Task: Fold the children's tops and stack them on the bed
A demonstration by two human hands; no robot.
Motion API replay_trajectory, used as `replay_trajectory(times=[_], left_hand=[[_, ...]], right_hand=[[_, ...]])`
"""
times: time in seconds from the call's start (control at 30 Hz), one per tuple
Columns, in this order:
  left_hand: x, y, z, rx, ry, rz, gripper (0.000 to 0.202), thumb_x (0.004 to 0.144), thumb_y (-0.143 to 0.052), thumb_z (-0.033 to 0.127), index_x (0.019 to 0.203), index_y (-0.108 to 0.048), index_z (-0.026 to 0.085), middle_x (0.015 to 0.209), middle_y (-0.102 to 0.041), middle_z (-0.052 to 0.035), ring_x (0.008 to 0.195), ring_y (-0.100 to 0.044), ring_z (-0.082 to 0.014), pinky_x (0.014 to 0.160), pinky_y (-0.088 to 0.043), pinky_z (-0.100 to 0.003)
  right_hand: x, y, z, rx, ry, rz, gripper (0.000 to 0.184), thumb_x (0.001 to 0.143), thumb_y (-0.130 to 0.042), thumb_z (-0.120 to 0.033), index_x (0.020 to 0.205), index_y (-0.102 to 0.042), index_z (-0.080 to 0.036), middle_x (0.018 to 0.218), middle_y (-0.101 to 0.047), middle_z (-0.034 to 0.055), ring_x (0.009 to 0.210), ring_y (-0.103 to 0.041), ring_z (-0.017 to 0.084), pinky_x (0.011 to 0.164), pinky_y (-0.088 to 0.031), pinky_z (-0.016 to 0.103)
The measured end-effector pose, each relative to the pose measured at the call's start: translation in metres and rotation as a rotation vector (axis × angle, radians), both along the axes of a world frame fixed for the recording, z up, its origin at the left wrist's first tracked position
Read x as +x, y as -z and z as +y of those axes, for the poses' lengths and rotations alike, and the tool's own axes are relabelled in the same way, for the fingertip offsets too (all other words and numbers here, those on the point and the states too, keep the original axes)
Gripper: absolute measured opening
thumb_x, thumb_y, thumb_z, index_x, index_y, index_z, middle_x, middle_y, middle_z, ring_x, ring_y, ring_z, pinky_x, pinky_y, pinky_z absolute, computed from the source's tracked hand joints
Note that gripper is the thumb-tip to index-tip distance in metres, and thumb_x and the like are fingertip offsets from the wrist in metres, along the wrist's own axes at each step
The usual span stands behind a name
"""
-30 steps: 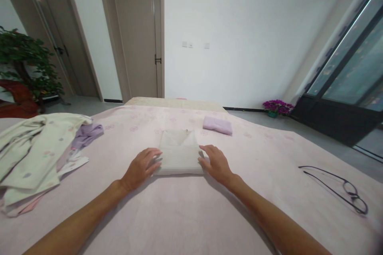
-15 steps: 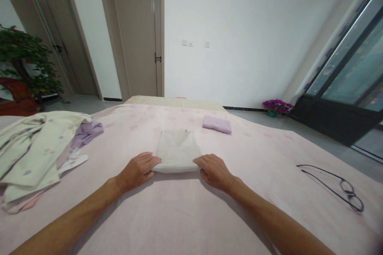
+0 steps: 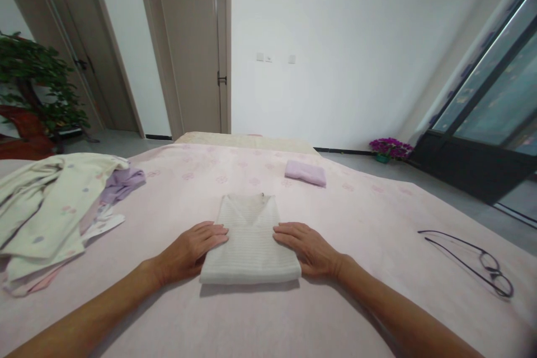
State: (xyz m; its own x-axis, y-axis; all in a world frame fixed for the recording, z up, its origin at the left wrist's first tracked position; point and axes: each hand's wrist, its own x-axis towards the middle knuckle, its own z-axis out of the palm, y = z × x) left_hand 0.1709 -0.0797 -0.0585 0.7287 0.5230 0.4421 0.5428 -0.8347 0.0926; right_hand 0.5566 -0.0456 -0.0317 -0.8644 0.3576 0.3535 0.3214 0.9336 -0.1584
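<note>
Where the folded top (image 3: 250,240) lies, left hand (image 3: 191,249) and right hand (image 3: 309,246) — open — touch it.

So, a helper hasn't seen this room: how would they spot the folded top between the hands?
Take the wide pink-sheeted bed. Near its middle lies a folded top, the left hand and right hand flat at its sides. It is cream, ribbed and V-necked, unlike the smaller lilac folded cloth beyond it and the loose clothes pile at the left.
</note>
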Motion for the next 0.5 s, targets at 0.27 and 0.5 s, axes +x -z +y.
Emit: replay_trajectory(times=[0.27,0.5], left_hand=[[0.003,0.004,0.001,-0.289,-0.14,-0.275,0.038,0.089,-0.057,0.026,0.128,-0.059,0.025,0.123,-0.069,-0.0079,0.114,-0.064,-0.0234,0.099,-0.049,-0.036],[0.036,-0.012,0.031,-0.482,-0.631,-0.654,0.031,0.091,-0.046,0.045,0.087,-0.064,0.019,0.083,-0.07,-0.0051,0.081,-0.064,-0.0222,0.071,-0.047,-0.03]], right_hand=[[-0.005,0.02,0.012,-0.208,0.082,0.239,0.042,0.097,-0.043,-0.042,0.132,-0.054,-0.023,0.13,-0.063,0.0124,0.121,-0.057,0.026,0.104,-0.044,0.044],[-0.048,0.014,0.037,-0.582,0.646,0.597,0.049,0.098,-0.033,-0.055,0.11,-0.063,-0.019,0.107,-0.069,0.0104,0.102,-0.061,0.027,0.095,-0.046,0.041]])
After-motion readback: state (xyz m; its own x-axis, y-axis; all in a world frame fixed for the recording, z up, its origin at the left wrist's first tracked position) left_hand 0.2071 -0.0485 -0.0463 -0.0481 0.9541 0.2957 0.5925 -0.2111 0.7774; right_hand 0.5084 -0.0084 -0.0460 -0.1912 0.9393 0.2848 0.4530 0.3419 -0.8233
